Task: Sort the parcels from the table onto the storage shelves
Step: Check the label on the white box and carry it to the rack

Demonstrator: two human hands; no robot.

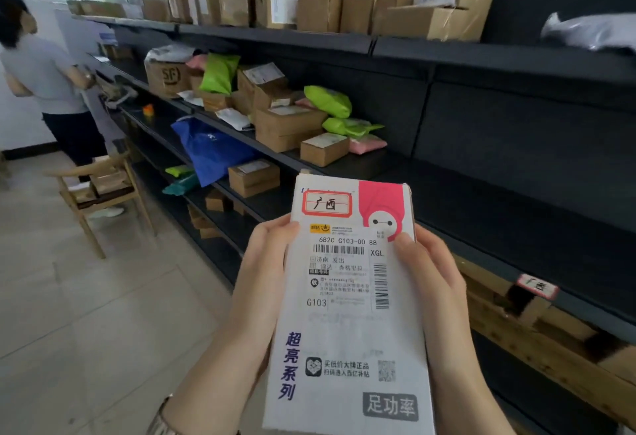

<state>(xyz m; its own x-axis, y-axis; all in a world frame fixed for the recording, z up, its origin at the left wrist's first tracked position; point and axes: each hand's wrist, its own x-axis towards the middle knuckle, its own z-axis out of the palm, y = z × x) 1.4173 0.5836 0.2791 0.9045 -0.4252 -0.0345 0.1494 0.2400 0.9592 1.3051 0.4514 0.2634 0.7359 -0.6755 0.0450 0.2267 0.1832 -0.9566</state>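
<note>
Gripping white parcel (347, 297), left hand (261, 283) and right hand (430, 297) closed on edges; mis-shelving risked, matching shelf tag (537, 286) small.

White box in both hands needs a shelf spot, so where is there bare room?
Bare: middle shelf right of the pink mailer, and top shelf between the cardboard boxes and the grey bag. Crowded further left.

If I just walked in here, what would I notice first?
Probably the white box right up front, held between the left hand and the right hand, with a red-framed sticker at its top. Next, the dark shelves running along the right, crowded with brown boxes, bright green bags and a big blue bag.
</note>
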